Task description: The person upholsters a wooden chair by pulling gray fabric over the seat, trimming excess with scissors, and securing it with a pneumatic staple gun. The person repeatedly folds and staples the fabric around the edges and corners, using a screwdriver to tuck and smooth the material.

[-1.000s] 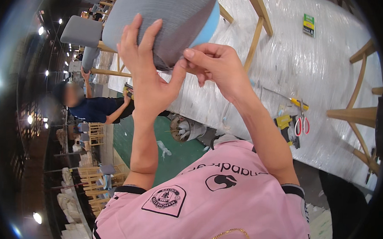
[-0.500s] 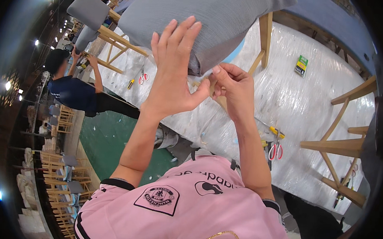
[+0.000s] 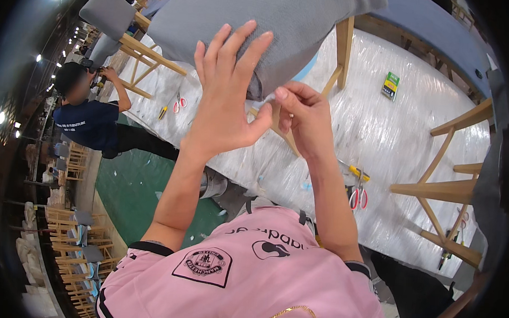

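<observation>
Your left hand (image 3: 226,95) lies spread open over the grey cushion (image 3: 297,36), above the wrapped table (image 3: 409,137); your right hand (image 3: 305,113) pinches its pale corner edge (image 3: 270,96); an uneven tug could pucker the fabric, a weak pinch slip

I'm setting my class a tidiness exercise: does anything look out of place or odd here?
Yes: pale scraps lie on the green floor like dropped litter. The gray cover looks bunched at its corner near the right hand, unlike its smoother top.
</observation>
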Demonstrator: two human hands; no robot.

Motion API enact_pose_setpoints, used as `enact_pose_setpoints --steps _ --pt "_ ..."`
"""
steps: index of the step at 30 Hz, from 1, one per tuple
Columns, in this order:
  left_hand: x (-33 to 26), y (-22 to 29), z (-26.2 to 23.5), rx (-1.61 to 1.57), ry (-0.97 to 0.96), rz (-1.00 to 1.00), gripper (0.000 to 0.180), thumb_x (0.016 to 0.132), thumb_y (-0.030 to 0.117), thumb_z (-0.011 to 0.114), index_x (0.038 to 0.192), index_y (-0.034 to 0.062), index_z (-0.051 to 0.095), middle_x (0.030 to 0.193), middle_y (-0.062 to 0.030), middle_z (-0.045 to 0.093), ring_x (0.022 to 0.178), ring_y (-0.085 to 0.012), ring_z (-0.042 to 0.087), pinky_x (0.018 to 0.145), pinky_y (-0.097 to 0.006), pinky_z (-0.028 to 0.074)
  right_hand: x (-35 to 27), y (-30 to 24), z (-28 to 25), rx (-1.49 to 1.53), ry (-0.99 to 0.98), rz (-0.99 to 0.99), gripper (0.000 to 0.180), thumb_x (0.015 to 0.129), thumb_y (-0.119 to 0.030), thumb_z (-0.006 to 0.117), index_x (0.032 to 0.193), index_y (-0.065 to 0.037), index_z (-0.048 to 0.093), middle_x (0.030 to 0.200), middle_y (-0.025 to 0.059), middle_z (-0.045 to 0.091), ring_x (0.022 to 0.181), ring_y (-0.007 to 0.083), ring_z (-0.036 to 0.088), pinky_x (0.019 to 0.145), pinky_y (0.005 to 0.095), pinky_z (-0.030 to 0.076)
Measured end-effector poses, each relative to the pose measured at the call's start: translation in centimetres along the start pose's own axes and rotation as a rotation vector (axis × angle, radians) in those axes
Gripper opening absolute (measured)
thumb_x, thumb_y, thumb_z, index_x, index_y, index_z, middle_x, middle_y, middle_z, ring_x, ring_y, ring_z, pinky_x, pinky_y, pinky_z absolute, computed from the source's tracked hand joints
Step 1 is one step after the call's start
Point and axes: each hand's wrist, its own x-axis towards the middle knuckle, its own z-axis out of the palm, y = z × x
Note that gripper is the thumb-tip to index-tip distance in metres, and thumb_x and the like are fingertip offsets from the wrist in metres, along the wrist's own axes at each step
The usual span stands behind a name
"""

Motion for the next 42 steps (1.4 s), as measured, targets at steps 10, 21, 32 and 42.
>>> enact_pose_setpoints --steps 10,21,32,42 --pt "-0.3 1.0 -0.4 0.07 -0.072 -0.047 0.09 0.073 0.015 0.07 0.157 0.0127 0.037 0.164 -0.0176 0.031 0.154 -0.0434 0.02 0.122 -0.065 0.006 -0.2 0.3 -0.5 -0.277 0.001 -0.107 0.023 0.092 -0.019 0.079 0.103 0.001 0.075 0.076 0.0033 0.071 0.054 0.0051 0.058 0.047 0.0215 0.043" --pt "0.2 0.6 0.1 0.042 -0.083 -0.08 0.084 0.075 0.021 0.073 0.154 0.015 0.042 0.163 -0.0188 0.032 0.151 -0.0462 0.021 0.119 -0.067 0.007 0.1 -0.6 0.3 -0.225 0.077 0.002 0.026 0.091 -0.019 0.08 0.103 0.003 0.072 0.078 0.0045 0.07 0.053 0.0061 0.057 0.046 0.0222 0.044" --pt "0.0 -0.1 -0.4 0.072 -0.002 0.075 0.091 0.068 0.021 0.074 0.154 0.0146 0.043 0.162 -0.0152 0.035 0.15 -0.0429 0.026 0.12 -0.063 0.008 -0.4 0.3 2.7 -0.078 0.156 -0.184 0.014 0.086 -0.011 0.071 0.086 0.002 0.068 0.067 0.0001 0.063 0.052 0.0029 0.05 0.046 0.02 0.036" --pt "-0.1 0.4 0.6 0.015 0.077 -0.009 0.078 0.07 0.02 0.074 0.145 0.0192 0.054 0.161 -0.0156 0.036 0.149 -0.0435 0.025 0.118 -0.068 0.008 -0.1 0.5 2.0 -0.143 0.138 -0.167 0.017 0.089 -0.014 0.073 0.09 0.002 0.067 0.07 0.0008 0.062 0.053 0.0055 0.053 0.049 0.0213 0.042"
